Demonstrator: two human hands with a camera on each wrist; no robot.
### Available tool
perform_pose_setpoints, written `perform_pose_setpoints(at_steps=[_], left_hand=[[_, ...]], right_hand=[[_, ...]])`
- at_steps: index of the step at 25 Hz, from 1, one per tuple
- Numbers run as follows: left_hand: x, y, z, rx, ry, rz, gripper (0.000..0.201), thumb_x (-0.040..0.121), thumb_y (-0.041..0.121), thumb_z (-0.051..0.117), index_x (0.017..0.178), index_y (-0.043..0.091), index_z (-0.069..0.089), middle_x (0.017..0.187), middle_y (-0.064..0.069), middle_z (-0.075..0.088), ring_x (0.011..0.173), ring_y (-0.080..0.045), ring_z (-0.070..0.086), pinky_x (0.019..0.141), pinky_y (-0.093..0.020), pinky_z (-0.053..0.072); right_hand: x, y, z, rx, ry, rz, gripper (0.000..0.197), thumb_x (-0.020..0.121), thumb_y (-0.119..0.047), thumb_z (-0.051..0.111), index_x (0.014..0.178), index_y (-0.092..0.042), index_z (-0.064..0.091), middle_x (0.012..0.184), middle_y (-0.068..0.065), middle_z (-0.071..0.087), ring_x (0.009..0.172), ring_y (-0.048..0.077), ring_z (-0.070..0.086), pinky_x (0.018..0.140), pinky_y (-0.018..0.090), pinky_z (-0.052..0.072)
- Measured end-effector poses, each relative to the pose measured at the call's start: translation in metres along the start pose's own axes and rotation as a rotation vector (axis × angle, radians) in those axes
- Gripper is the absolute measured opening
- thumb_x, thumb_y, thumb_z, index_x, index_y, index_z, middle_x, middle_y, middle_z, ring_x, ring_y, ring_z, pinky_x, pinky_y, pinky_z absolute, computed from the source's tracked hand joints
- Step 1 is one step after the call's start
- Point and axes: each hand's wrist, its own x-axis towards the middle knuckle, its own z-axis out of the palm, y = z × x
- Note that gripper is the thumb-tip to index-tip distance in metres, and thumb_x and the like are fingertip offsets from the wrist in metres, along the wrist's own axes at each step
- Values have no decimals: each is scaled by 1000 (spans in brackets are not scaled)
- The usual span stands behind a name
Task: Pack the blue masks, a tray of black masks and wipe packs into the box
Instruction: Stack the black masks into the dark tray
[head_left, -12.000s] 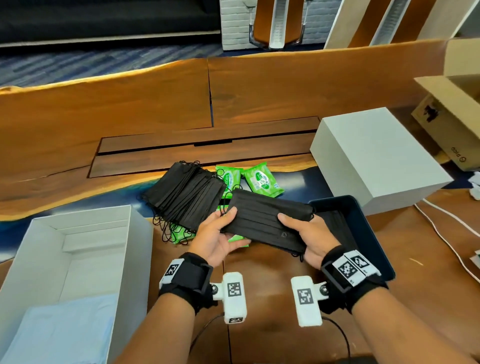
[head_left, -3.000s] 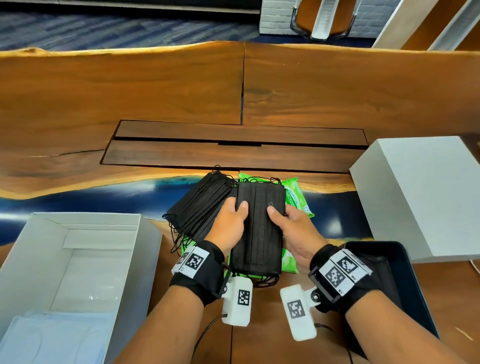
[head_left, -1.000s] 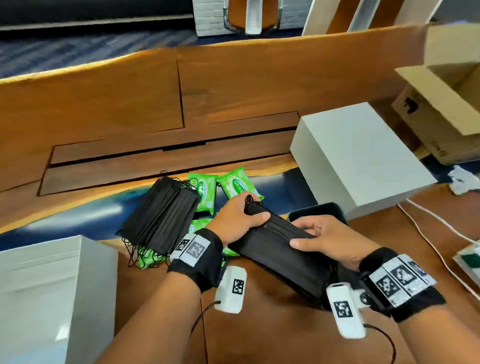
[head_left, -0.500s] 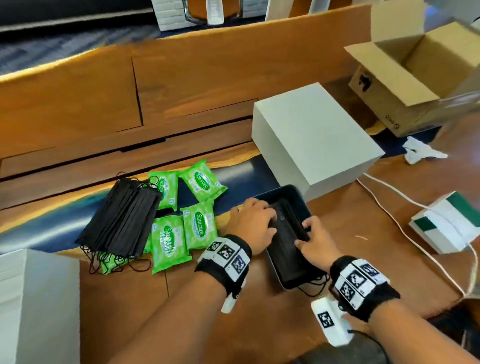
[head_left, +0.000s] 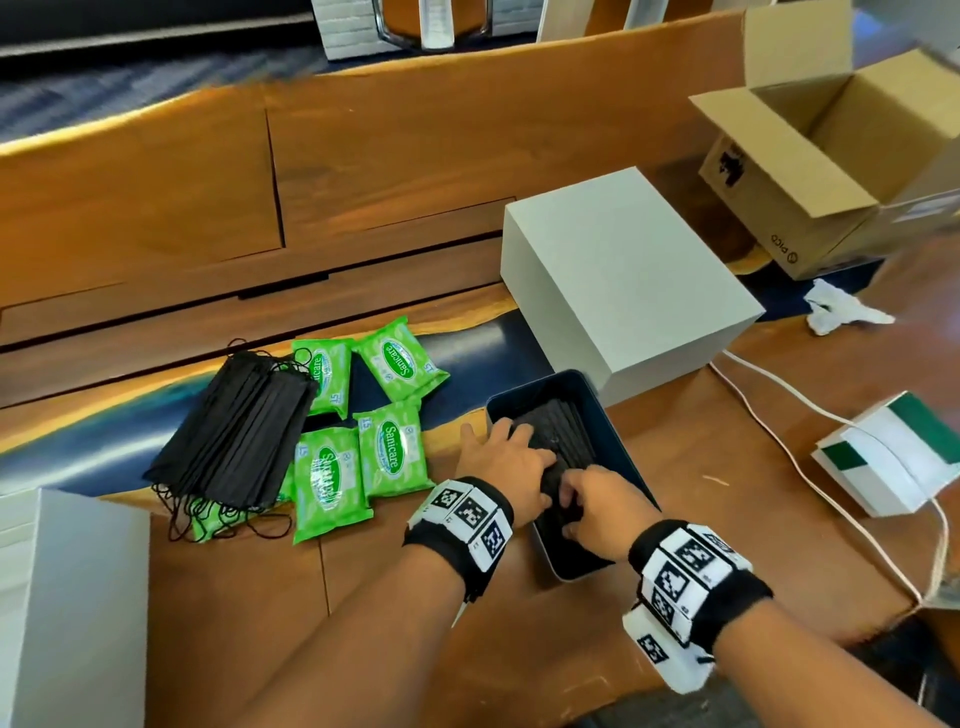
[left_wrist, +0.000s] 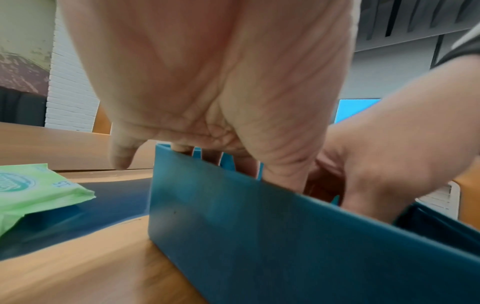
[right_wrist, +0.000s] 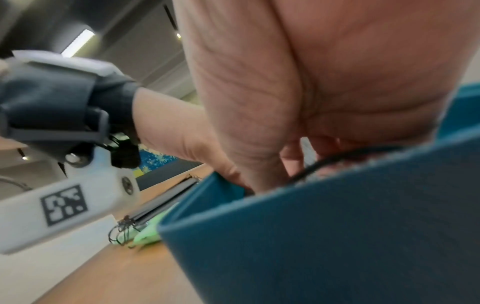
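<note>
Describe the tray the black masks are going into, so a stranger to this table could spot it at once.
Start at the big closed white box on the wooden table. Against its near corner sits a dark teal tray with both hands inside it. It is the only open dark container; the green wipe packs lie flat to its left.

The deep plastic tray (head_left: 621, 436) was dark teal-blue, and the flat masks in the tray (head_left: 563, 434) were black. The soft wipe packs (head_left: 387, 452) were bright green with white ovals. The square-patterned wrist bands (head_left: 467, 512) were black and white.
</note>
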Motion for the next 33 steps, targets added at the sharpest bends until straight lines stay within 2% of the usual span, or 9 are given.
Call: perform_pose_setpoints(at_steps=[2, 7, 10, 12, 18, 20, 23, 25, 33], left_hand=[[1, 0, 3, 9, 1, -7, 54, 86, 53, 56, 137, 38, 45, 152, -1, 30, 142, -27, 19, 107, -64, 19], [3, -1, 6, -7, 20, -21, 58, 88, 50, 55, 141, 36, 39, 157, -2, 25, 145, -26, 15, 108, -65, 18], [2, -1, 6, -19, 17, -15, 56, 87, 48, 56, 140, 34, 42, 154, -3, 30, 143, -26, 19, 108, -65, 18], [-1, -4, 3, -45, 26, -10, 53, 87, 46, 56, 137, 32, 46, 150, -3, 35, 140, -26, 23, 107, -65, 20], [-13, -20, -9, -332, 189, 46, 32, 88, 29, 55, 119, 24, 61, 132, -1, 52, 131, -21, 35, 101, -49, 33], [-19, -34, -13, -404, 276, 37, 22, 87, 22, 55, 107, 21, 65, 120, 0, 59, 123, -22, 42, 96, -49, 39], [-30, -58, -21, -437, 348, -10, 14, 85, 18, 55, 96, 18, 63, 107, -2, 61, 113, -25, 48, 89, -48, 44], [-38, -78, -23, -467, 354, -51, 17, 85, 16, 55, 99, 17, 63, 110, -4, 61, 113, -26, 49, 89, -47, 44], [-76, -162, -18, -490, 349, -277, 19, 89, 14, 53, 107, 15, 60, 114, -6, 59, 118, -29, 48, 92, -49, 44]], right_hand=[[7, 2, 0, 33, -65, 0, 20, 80, -24, 72, 83, -26, 53, 98, -1, 52, 91, 21, 57, 75, 29, 44], [11, 6, -21, 56, -55, -77, 14, 84, -31, 70, 75, -23, 61, 83, -6, 63, 80, 13, 59, 70, 26, 45], [9, -1, -9, -29, -179, -88, 14, 84, -36, 69, 83, -22, 65, 88, -3, 65, 85, 17, 62, 74, 28, 48], [11, -6, -5, -45, -181, -85, 18, 85, -37, 67, 84, -19, 66, 90, 0, 67, 87, 20, 63, 69, 27, 45], [12, -35, -46, 27, -96, -132, 17, 85, -30, 69, 79, -14, 65, 65, -7, 60, 53, 2, 52, 49, 16, 37], [17, -54, -53, 21, -83, -192, 13, 84, -25, 69, 78, -13, 65, 65, -9, 59, 54, 1, 52, 52, 15, 39], [28, -83, -57, 9, -48, -273, 13, 82, -22, 69, 72, -18, 62, 71, -9, 59, 66, 10, 57, 67, 25, 47], [36, -104, -56, -13, -27, -309, 15, 81, -24, 69, 69, -21, 60, 75, -6, 59, 73, 13, 58, 72, 28, 47], [78, -198, -36, 0, -30, -453, 7, 81, -17, 66, 84, -12, 62, 89, 4, 66, 87, 23, 61, 80, 38, 52]])
